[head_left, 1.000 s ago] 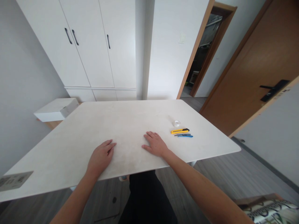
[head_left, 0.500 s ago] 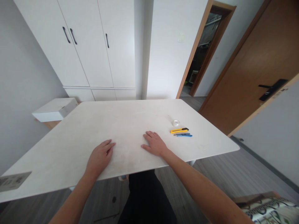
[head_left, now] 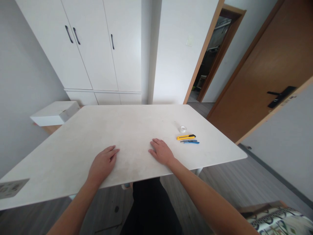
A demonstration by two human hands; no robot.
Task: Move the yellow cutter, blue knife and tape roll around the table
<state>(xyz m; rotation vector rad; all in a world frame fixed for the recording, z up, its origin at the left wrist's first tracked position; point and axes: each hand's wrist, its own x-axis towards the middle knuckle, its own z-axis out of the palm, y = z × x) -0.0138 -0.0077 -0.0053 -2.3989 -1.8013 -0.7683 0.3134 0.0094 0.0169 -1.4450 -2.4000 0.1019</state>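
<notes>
My left hand (head_left: 102,164) lies flat, palm down, on the white table (head_left: 127,130) near its front edge, fingers stretched out and holding nothing. My right hand (head_left: 160,151) rests flat the same way a little to the right, empty as well. Just right of my right hand lie a yellow utility knife (head_left: 186,136), a blue pen-like tool (head_left: 190,142) beside it, and a small clear tape roll (head_left: 182,129) a bit farther back. Neither hand touches them.
A grey label (head_left: 11,188) sticks to the table's near left corner. A white box (head_left: 55,112) sits on a low wooden stand at the left. White cabinets (head_left: 97,49) stand behind, an open doorway (head_left: 210,55) and a brown door (head_left: 264,68) at the right. Patterned fabric (head_left: 278,222) shows bottom right.
Both hands stay flat in the same places on the table. Only the camera view has shifted slightly.
</notes>
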